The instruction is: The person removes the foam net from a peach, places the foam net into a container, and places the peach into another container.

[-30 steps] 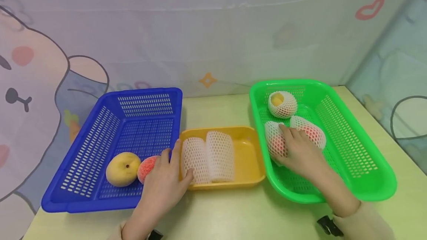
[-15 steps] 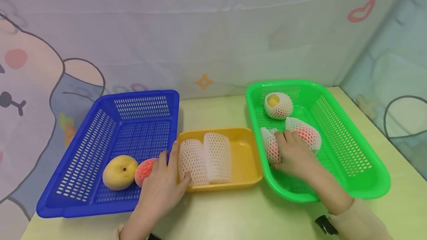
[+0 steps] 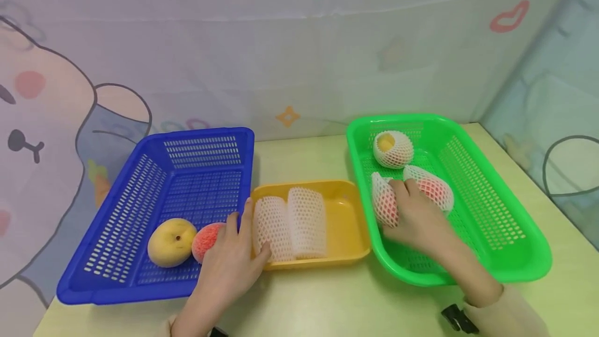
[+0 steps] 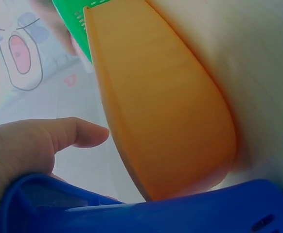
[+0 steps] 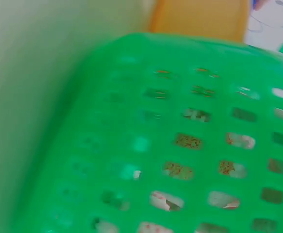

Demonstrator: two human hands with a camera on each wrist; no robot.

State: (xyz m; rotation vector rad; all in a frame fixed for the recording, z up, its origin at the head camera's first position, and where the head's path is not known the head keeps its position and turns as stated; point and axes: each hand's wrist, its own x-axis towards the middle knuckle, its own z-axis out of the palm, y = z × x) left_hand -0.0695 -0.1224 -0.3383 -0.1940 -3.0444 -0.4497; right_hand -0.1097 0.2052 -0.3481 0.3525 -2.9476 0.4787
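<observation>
While right hand [image 3: 418, 222] grips it, netted red fruit [image 3: 385, 206] protrudes leftward.

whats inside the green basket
Three netted fruits and the right hand, at the front left one. The hand partly covers both front fruits; anything beneath it can't be seen.

In every view I am finding no legible text, label, brand or number. On the printed backdrop [image 3: 337, 66], I am making out only pictorial signs: a star [image 3: 287, 116] behind the yellow tray [image 3: 348, 228], a heart [image 3: 509, 16] upper right of it.
</observation>
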